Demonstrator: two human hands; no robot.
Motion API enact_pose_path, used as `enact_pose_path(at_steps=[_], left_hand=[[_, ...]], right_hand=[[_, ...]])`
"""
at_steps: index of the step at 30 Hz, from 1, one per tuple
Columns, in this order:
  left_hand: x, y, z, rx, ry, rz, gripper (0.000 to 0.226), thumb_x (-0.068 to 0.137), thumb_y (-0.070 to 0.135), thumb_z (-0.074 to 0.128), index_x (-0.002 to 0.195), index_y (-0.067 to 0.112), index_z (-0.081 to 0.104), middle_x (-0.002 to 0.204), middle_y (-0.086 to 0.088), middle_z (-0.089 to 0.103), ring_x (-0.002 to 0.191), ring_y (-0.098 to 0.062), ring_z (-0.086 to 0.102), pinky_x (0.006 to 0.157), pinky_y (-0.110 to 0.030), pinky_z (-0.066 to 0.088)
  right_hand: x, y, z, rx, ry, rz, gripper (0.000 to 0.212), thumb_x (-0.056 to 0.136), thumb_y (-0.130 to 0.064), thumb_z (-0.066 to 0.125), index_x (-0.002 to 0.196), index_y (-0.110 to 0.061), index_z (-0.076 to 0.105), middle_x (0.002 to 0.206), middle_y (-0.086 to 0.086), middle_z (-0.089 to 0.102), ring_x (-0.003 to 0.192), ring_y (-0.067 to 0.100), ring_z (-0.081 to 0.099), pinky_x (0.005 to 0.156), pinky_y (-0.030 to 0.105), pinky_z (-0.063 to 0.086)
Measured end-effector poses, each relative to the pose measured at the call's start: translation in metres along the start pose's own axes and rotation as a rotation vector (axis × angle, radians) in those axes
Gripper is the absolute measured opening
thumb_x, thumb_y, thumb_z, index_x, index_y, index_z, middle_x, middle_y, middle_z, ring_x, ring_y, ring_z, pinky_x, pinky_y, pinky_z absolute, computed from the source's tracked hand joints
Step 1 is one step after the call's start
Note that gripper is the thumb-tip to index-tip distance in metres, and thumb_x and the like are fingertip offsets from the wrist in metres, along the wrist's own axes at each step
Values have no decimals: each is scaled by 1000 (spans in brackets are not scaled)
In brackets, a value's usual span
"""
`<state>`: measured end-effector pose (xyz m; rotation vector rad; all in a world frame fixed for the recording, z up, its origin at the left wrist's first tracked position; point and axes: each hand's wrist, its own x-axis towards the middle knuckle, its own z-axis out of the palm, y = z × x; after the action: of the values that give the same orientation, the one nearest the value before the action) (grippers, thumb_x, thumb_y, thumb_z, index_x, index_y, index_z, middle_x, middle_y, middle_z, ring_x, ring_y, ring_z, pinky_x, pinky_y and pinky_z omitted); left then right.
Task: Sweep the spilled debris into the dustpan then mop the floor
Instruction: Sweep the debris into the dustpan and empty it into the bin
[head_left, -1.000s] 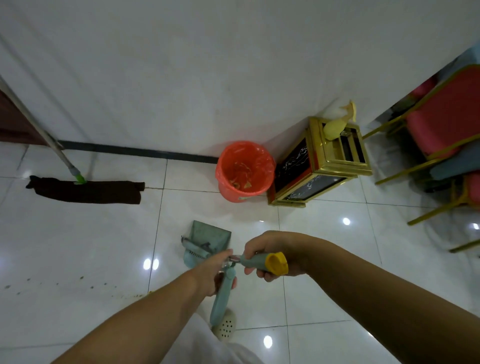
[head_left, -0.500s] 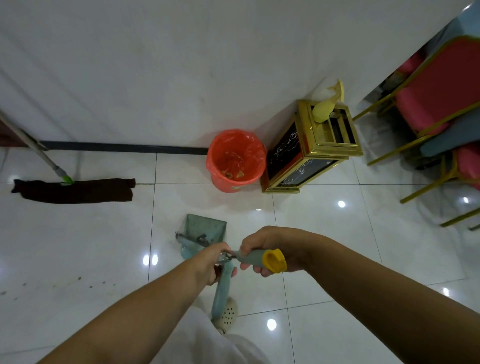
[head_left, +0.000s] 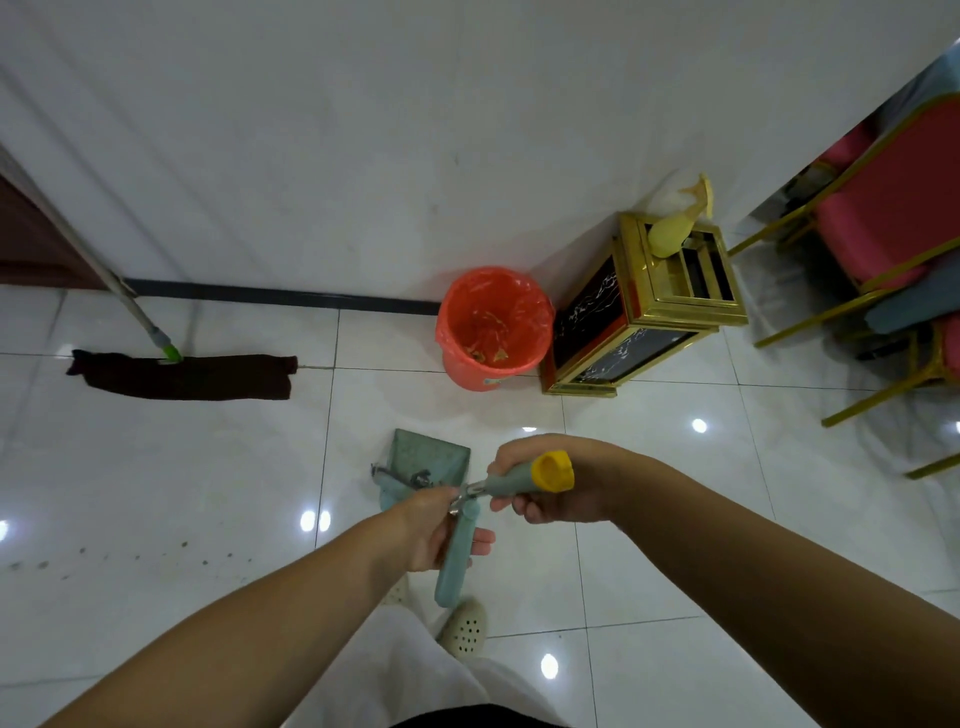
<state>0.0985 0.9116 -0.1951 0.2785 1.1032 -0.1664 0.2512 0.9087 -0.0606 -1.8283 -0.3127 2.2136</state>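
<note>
Far to your left the mop (head_left: 182, 375) lies flat on the floor (head_left: 156, 467) by the wall, its pole leaning up out of frame, untouched. Nearer you on that side, the spilled debris (head_left: 135, 558) shows as a faint line of dark specks, well apart from the dustpan (head_left: 430, 451), which stands ahead of your hands. Your left hand (head_left: 435, 530) has its fingers wrapped around the teal dustpan handle (head_left: 457, 561); your right hand (head_left: 550, 483) grips the yellow-capped broom handle (head_left: 524, 475), with the two handles meeting at a metal clip between your hands. By my reading, you're separating broom from dustpan, so sweeping hasn't begun. Next you'll need to pull them free, turn left and set the pan's lip just beside the specks. The red bin (head_left: 493, 327) stands against the wall to the right. The clip is too small to make out, the broom's bristles are hidden, and the debris is barely distinguishable against the glare.
</note>
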Motion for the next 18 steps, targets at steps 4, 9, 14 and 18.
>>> enact_pose_path(at_steps=[4,9,14,18], left_hand=[[-14,7,-9,14,99,110,39,100,18,34,126,-4,52,87,-18,65,67,-25,61,58,-29,46],[-19,13,-16,22,155,200,33,98,13,39,115,-8,58,77,-17,64,62,-22,58,51,-27,48],[-8,17,-4,-78,146,213,26,99,15,41,94,-1,60,71,-14,63,61,-21,56,65,-32,48],[8,23,26,-137,106,221,24,100,17,39,99,1,58,71,-13,61,64,-21,56,76,-35,45]], right_hand=[[2,-18,13,14,-42,-60,22,92,-3,42,74,-4,55,54,10,64,40,9,59,38,13,44],[1,-33,26,19,-8,-83,21,91,-9,44,73,-8,53,53,10,63,36,12,57,40,12,44],[0,-38,16,66,89,-78,17,89,-19,51,78,-7,57,62,14,59,36,16,53,39,15,45],[-7,-40,-12,91,124,-114,17,91,-25,52,89,-9,57,71,14,58,37,16,55,40,17,46]])
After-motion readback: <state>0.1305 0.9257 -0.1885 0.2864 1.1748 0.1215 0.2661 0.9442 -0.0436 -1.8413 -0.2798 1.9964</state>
